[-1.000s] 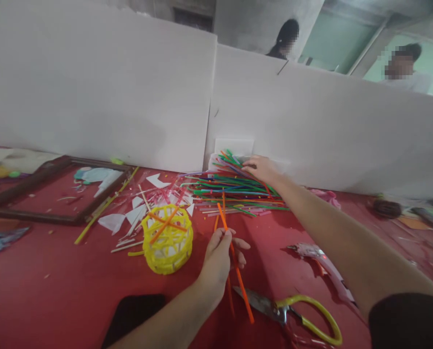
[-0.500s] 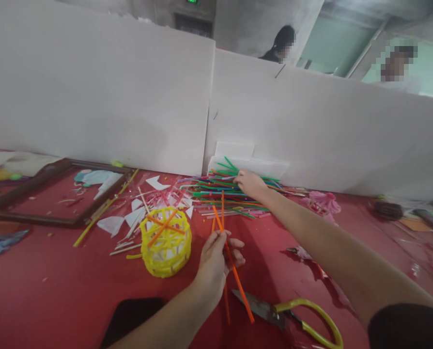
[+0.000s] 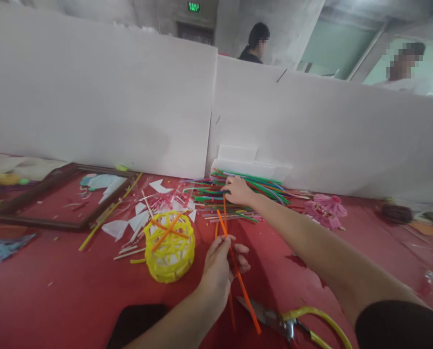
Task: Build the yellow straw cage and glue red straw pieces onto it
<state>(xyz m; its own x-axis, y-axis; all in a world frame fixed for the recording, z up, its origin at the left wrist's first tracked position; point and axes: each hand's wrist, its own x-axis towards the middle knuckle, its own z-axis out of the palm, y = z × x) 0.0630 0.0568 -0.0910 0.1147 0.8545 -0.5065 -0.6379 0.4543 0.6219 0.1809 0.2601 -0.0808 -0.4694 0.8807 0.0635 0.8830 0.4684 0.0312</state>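
My left hand pinches orange pipe cleaners that cross one another above the red table. My right hand reaches forward to a pile of mixed-colour pipe cleaners, mostly green. Its fingers are curled together against the pile's near left part, and what lies between them is hidden. Left of my left hand stands a yellow openwork basket, apparently of pipe cleaners, with two crossed orange pipe cleaners on it. Scissors with yellow handles lie close to my left hand, toward the front.
Behind the table rises a white board partition; two people are beyond it. A dark wooden frame lies at left, near white paper scraps. A black flat object is at the front, and pink material lies right of the pile.
My right hand has shifted slightly left and nearer over the pile. Green pipe cleaners that stuck up beside it now lie flat. My left hand keeps its hold; the view has shifted slightly.
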